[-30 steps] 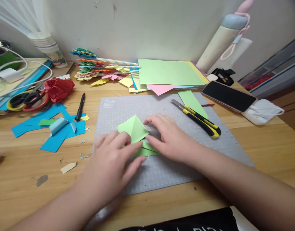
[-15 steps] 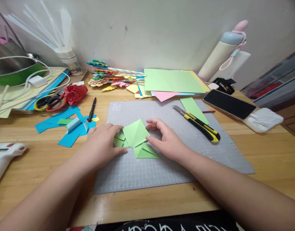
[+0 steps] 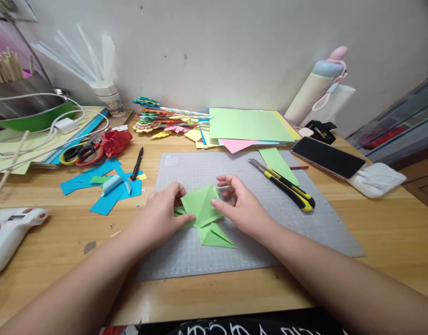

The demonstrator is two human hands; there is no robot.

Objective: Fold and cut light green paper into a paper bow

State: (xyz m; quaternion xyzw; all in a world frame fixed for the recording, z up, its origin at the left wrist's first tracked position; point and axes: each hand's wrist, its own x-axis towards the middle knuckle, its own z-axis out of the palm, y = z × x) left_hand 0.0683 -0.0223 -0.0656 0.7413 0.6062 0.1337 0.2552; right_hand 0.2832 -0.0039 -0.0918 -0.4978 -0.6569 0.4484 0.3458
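Observation:
A light-green creased paper square [image 3: 201,204] is lifted slightly at the middle of the grey cutting mat [image 3: 172,260]. My left hand [image 3: 165,209] pinches its left edge, thumb on top and fingers behind. My right hand [image 3: 241,202] is at the other side; its thumb tip lies over the right part of the square, and the fingers are apart and loosely curled. Below the square rests a folded green paper piece [image 3: 215,236]. More folded green paper [image 3: 179,211] shows partly from under my left hand.
A utility knife [image 3: 287,186] with its blade out lies beside a green paper strip [image 3: 278,163]. To the left are blue paper strips [image 3: 102,204], a black pen [image 3: 137,163], scissors [image 3: 84,151] and a glue gun [image 3: 14,232]. A phone [image 3: 327,156] lies at right.
My left hand has shifted its grip onto the paper square, which has come up and tilted. My right thumb has moved over its right part. The camera view has shifted slightly.

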